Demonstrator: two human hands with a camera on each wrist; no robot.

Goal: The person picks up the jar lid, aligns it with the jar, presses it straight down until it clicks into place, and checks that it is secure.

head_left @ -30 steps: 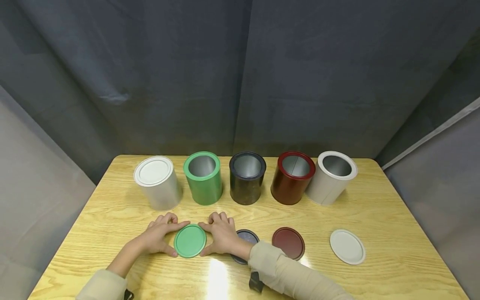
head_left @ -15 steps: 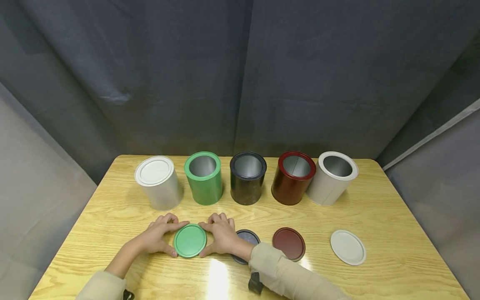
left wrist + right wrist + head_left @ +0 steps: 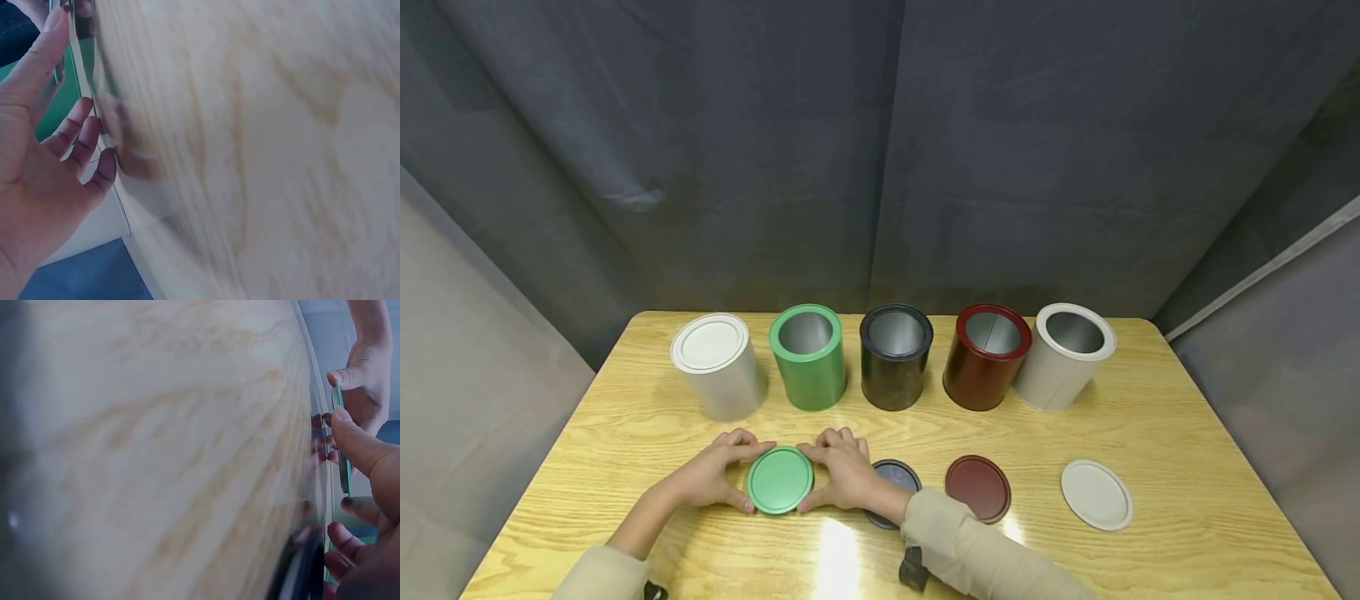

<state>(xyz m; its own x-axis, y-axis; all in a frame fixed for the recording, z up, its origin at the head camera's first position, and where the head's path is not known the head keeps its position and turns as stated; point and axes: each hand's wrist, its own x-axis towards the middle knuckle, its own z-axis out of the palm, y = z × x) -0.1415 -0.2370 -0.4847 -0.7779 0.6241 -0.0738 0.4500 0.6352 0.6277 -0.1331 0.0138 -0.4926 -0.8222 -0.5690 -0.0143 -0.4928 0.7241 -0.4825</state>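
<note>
Green lid (image 3: 780, 480) between two hands, seen from the head: the left hand (image 3: 711, 477) pinches its left rim and the right hand (image 3: 844, 475) its right, thumbs near, forefingers far. Held from both sides, the thin disc probably keeps level, and its face is left uncovered. Beyond the lid and slightly right stands the green can (image 3: 810, 382), uncovered; beyond it to the left, the white can (image 3: 727, 383) has its top on. Further right of the lid are the uncovered black can (image 3: 892, 381), red can (image 3: 979, 379) and cream can (image 3: 1051, 382). The dark lid (image 3: 901, 472), red lid (image 3: 977, 489) and pale lid (image 3: 1097, 495) lie to its right on the counter (image 3: 1195, 508), apparently arranged to match the cans by colour.

From the left wrist, the hand's lower fingers spread beside the lid's edge, bearing none of it.

From the right wrist, the lid shows edge-on, seemingly just clear of the counter.
</note>
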